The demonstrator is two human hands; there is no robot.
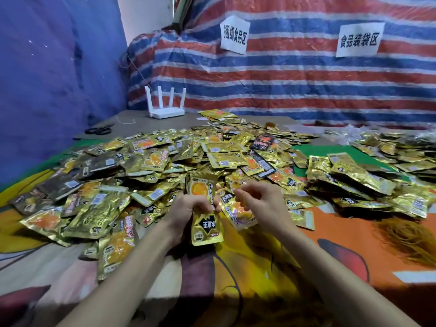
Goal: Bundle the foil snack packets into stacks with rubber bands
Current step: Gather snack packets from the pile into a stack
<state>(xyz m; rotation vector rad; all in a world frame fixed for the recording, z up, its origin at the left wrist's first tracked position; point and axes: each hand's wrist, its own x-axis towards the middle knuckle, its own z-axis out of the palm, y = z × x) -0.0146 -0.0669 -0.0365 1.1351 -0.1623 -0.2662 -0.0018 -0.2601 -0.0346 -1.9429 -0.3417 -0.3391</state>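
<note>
Our left hand (pixel 188 208) is clenched round the middle of a small stack of packets (pixel 205 230), which stands upright at the near edge of the big heap of packets (pixel 151 159). Our right hand (pixel 257 201) hovers just beside the stack with its fingers curled, and we cannot tell whether it pinches a rubber band or nothing. The loose rubber bands (pixel 410 234) lie in a tangle well off to the right. We judge the foil to be slippery, so a band stretched over 1 end could fan the packets out or shoot 1 free if the left grip loosens. A band set off-centre could roll off the stack, and one snapped on too hard could crease the packets. The front packet shows a black burst with white characters, upside down to us and too skewed to read surely. On the striped sheet (pixel 295 74) behind hang 2 paper signs: the left sign (pixel 234 35) reads 捆绑食品区 and the right sign (pixel 359 40) reads 食品装袋区.
</note>
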